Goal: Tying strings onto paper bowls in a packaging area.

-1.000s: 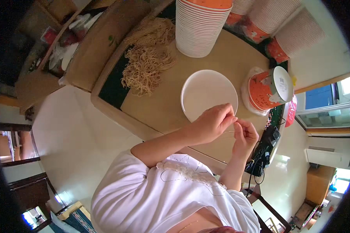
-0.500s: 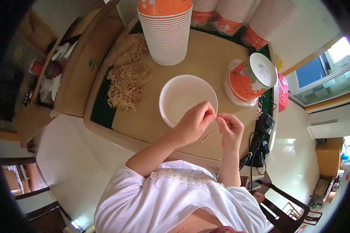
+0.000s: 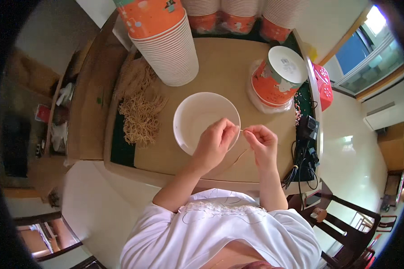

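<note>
My left hand [image 3: 217, 142] is closed in a pinch over the near right side of a white round tub [image 3: 206, 98]. Just right of the tub, my right hand [image 3: 262, 141] pinches too. A short stretch of thin beige cord [image 3: 242, 130] runs taut between the fingertips of both hands. Its loose tail [image 3: 240, 157] seems to hang below, between the hands. The ends inside my fingers are hidden. To the left of the tub lies a tangled heap of similar beige cords [image 3: 141, 120] on the brown board [image 3: 220, 58].
A tall stack of paper tubs [image 3: 168, 51] leans behind the heap. More stacks [image 3: 240, 11] line the back. At right stand an upturned orange tub [image 3: 276, 85], small beads [image 3: 297, 112] and a black adapter with cables [image 3: 306, 130]. A cardboard box [image 3: 92, 98] flanks the table's left.
My hands have drawn slightly apart, so a short length of cord now shows between the fingertips. The whole view has shifted and tilted a little.
</note>
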